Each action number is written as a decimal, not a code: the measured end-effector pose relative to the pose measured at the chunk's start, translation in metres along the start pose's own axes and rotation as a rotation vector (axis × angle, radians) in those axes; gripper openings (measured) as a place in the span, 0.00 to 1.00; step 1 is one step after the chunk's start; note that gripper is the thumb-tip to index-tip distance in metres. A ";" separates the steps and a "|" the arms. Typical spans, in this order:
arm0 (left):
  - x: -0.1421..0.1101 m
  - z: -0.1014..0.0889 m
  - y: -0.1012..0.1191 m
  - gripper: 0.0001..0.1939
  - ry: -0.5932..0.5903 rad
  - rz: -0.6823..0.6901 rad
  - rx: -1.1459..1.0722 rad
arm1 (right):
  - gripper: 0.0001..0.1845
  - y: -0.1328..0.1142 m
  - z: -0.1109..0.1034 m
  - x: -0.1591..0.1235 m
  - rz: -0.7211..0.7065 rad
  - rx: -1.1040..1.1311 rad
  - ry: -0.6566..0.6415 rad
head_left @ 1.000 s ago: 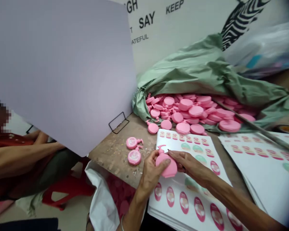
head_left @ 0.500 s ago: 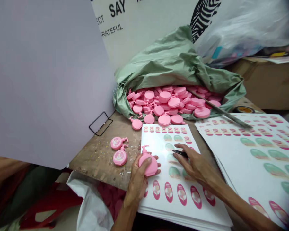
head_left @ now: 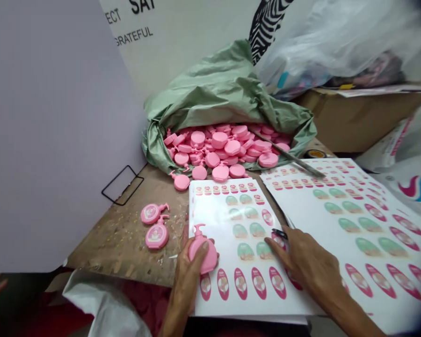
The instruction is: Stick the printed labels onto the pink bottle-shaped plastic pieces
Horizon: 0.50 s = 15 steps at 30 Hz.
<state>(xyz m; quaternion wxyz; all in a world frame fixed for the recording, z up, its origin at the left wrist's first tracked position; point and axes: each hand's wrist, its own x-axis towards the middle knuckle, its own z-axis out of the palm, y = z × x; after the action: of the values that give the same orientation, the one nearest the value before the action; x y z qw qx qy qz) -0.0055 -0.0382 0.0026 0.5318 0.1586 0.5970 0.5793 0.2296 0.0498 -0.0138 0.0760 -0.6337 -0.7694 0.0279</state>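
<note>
The left hand [head_left: 187,281] is closed around a flat pink bottle [head_left: 203,255] with a pump-shaped top, and the thumb lies over its face. It seems held this way so the face stays steady and open to view. The right hand [head_left: 308,264] is apart from it and rests on the sticker sheets [head_left: 214,224], near a small black tool [head_left: 279,233]; I cannot tell if the hand grips this tool. The bottle is over the sheets' lower left part, between the hands but nearer the left. Two labelled pink bottles [head_left: 153,224] lie on the bench [head_left: 126,248], beside the sheets, and more sheets [head_left: 301,210] lie on the right. Beyond them, a green sack [head_left: 210,84] is open around a heap of pink bottles [head_left: 217,150], probably for easy reach.
</note>
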 end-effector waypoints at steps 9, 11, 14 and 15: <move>-0.008 0.003 0.007 0.34 0.071 -0.068 -0.045 | 0.19 0.045 -0.035 0.014 0.109 0.617 -0.061; -0.010 0.006 0.010 0.36 0.069 -0.047 -0.061 | 0.21 0.087 -0.039 0.016 0.225 0.602 -0.041; -0.010 0.013 0.011 0.35 0.053 -0.066 -0.073 | 0.22 0.154 -0.042 0.017 0.433 0.587 -0.003; -0.010 0.015 0.011 0.34 0.049 -0.078 -0.073 | 0.22 0.175 -0.042 0.018 0.495 0.583 0.006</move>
<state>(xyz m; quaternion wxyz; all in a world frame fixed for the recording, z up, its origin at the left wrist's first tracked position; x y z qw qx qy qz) 0.0062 -0.0348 0.0201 0.5446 0.1014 0.5942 0.5831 0.4023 0.0990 0.0049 0.2462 -0.7521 -0.5526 0.2615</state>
